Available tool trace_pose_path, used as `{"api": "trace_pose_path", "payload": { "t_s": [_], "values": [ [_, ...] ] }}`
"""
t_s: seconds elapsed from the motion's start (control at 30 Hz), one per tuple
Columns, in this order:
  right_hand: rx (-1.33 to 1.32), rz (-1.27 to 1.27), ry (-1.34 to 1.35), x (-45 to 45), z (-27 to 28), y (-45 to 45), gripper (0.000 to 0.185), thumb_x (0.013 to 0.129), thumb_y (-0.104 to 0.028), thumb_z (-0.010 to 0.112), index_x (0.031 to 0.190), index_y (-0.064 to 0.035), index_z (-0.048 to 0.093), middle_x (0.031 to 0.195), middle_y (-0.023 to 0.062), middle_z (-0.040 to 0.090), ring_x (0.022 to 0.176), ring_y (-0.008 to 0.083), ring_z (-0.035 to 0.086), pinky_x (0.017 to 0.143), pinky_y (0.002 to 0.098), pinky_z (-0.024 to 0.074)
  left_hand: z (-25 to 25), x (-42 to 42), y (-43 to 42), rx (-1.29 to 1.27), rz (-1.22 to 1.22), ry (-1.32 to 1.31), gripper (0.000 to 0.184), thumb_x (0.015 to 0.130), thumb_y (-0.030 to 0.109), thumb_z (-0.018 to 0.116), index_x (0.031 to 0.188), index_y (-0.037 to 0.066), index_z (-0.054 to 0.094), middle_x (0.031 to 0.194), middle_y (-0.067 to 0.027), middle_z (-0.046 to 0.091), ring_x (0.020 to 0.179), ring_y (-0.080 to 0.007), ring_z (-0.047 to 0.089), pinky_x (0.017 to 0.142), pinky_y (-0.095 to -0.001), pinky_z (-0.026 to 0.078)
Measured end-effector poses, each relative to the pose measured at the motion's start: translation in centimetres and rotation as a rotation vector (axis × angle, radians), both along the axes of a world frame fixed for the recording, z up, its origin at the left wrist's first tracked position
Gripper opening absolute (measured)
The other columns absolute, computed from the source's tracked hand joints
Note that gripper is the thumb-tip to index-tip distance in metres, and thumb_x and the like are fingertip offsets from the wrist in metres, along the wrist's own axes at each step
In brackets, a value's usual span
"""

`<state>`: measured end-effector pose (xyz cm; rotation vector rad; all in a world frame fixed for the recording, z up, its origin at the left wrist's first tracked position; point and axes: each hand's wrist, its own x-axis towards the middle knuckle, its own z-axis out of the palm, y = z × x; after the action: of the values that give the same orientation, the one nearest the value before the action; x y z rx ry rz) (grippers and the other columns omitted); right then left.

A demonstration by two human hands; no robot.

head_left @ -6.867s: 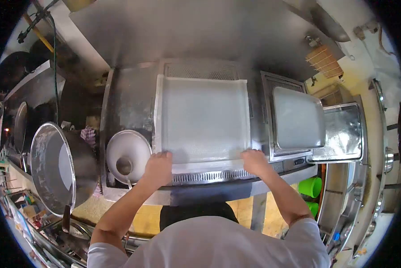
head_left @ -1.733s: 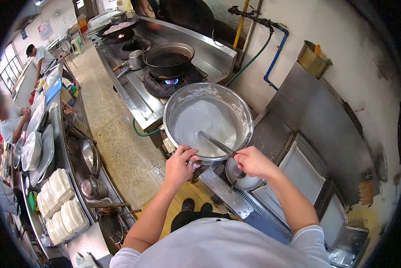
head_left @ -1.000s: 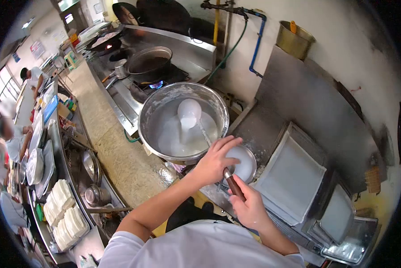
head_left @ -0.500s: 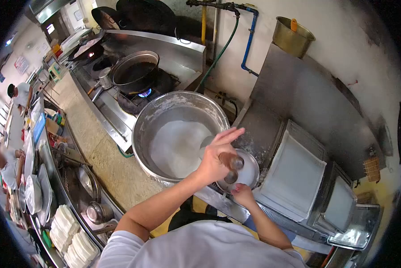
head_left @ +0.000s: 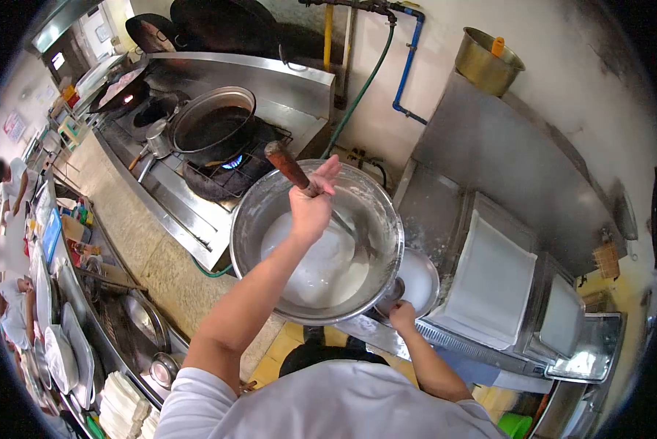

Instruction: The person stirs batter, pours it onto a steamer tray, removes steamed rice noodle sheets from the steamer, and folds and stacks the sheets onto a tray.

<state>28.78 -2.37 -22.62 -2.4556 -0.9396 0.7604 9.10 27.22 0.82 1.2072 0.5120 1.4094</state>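
My left hand is closed round the wooden-handled ladle, its handle tilted up to the left. The ladle's metal shaft slants down into the large steel pot of white liquid; its head is hard to make out there. Beside the pot's right rim sits a smaller bowl with white contents. Lower right, my right hand is closed at the small metal ladle, which is at this bowl's left edge.
On the right are a cloth-lined tray and a second white tray. Behind the large pot, a dark pan stands over a blue flame. The left counter bears stacked white pieces and metal trays. Co-workers stand at far left.
The ladle has gone from both hands to my left hand, which has moved left over the large pot. My right hand has let go of it and closed at the small ladle. The view has turned left.
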Motion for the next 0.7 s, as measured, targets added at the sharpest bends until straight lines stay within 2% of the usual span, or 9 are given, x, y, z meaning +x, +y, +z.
{"api": "trace_pose_path", "payload": {
  "t_s": [0.07,0.1,0.2,0.27,0.33,0.37,0.5,0.6,0.7],
  "values": [
    [0.114,-0.188,0.096,0.7,-2.0,-0.1,0.022,0.085,-0.015,0.066,0.091,0.0037,0.075,0.092,0.0283,0.072,0.092,0.0440,0.072,0.084,0.0488,0.0557,-0.1,-1.5,0.8,-0.035,-0.009,-0.040,0.030,0.073,-0.026,0.043,0.075,0.001,0.053,0.143,-0.0282,0.056,0.122,-0.0378,0.065,0.104,-0.0465,0.051],
    [0.166,-0.186,0.111,1.7,-4.1,-0.2,0.016,0.084,-0.001,0.056,0.086,0.0003,0.073,0.072,0.0115,0.069,0.064,0.0203,0.065,0.056,0.0359,0.0514,-0.3,-2.2,1.1,-0.045,0.012,-0.049,0.029,0.075,-0.027,0.042,0.077,0.000,0.052,0.142,-0.0305,0.056,0.116,-0.0407,0.068,0.103,-0.0495,0.053],
    [0.352,-0.450,0.467,1.5,2.3,1.3,0.016,0.084,0.003,0.053,0.086,-0.0029,0.068,0.070,0.0069,0.064,0.057,0.0174,0.058,0.050,0.0333,0.0466,-0.6,-5.1,1.9,-0.063,0.049,-0.065,0.029,0.078,-0.027,0.042,0.077,0.000,0.051,0.141,-0.0313,0.055,0.114,-0.0419,0.069,0.100,-0.0480,0.055],
    [0.494,-0.421,0.509,2.1,6.6,2.3,0.016,0.088,0.004,0.051,0.088,-0.0039,0.064,0.071,0.0054,0.061,0.056,0.0158,0.055,0.048,0.0324,0.0444,-0.5,-7.0,2.2,-0.094,0.090,-0.052,0.030,0.078,-0.028,0.040,0.078,0.001,0.050,0.143,-0.0307,0.054,0.111,-0.0433,0.070,0.095,-0.0467,0.057],
    [0.604,-0.371,0.490,1.0,14.6,4.2,0.015,0.094,0.001,0.051,0.085,-0.0038,0.063,0.072,0.0045,0.060,0.060,0.0152,0.056,0.050,0.0313,0.0458,0.3,-9.2,1.9,-0.126,0.107,-0.065,0.034,0.075,-0.030,0.038,0.077,0.002,0.050,0.144,-0.0319,0.052,0.109,-0.0437,0.070,0.092,-0.0484,0.059],
    [0.607,-0.323,0.473,1.1,17.4,5.1,0.015,0.096,-0.002,0.053,0.085,-0.0039,0.062,0.072,0.0041,0.060,0.061,0.0148,0.057,0.053,0.0303,0.0469,0.9,-10.2,1.5,-0.174,0.143,-0.041,0.033,0.076,-0.029,0.039,0.078,0.002,0.050,0.146,-0.0324,0.050,0.108,-0.0431,0.070,0.088,-0.0465,0.060],
    [0.604,-0.009,0.390,-0.2,26.9,9.0,0.017,0.100,-0.011,0.059,0.087,-0.0003,0.064,0.074,0.0048,0.063,0.063,0.0125,0.055,0.059,0.0304,0.0470,0.6,-13.6,0.4,-0.096,0.198,-0.043,0.030,0.078,-0.027,0.040,0.077,0.002,0.048,0.144,-0.0327,0.052,0.106,-0.0421,0.071,0.088,-0.0449,0.059],
    [0.421,0.291,0.178,-2.5,30.1,13.6,0.016,0.097,-0.012,0.063,0.087,0.0004,0.064,0.075,0.0097,0.066,0.064,0.0205,0.060,0.063,0.0344,0.0490,0.6,-16.0,-1.3,-0.064,0.238,0.046,0.030,0.078,-0.027,0.039,0.077,0.002,0.046,0.142,-0.0320,0.054,0.105,-0.0420,0.072,0.090,-0.0452,0.058],
    [0.296,0.685,-0.263,-5.8,28.8,18.5,0.011,0.092,-0.009,0.062,0.093,0.0004,0.068,0.086,0.0202,0.070,0.080,0.0373,0.069,0.074,0.0458,0.0538,0.7,-17.3,-3.3,-0.048,0.275,0.034,0.031,0.076,-0.026,0.037,0.079,0.003,0.046,0.141,-0.0293,0.056,0.105,-0.0408,0.072,0.083,-0.0387,0.057]
  ]
}}
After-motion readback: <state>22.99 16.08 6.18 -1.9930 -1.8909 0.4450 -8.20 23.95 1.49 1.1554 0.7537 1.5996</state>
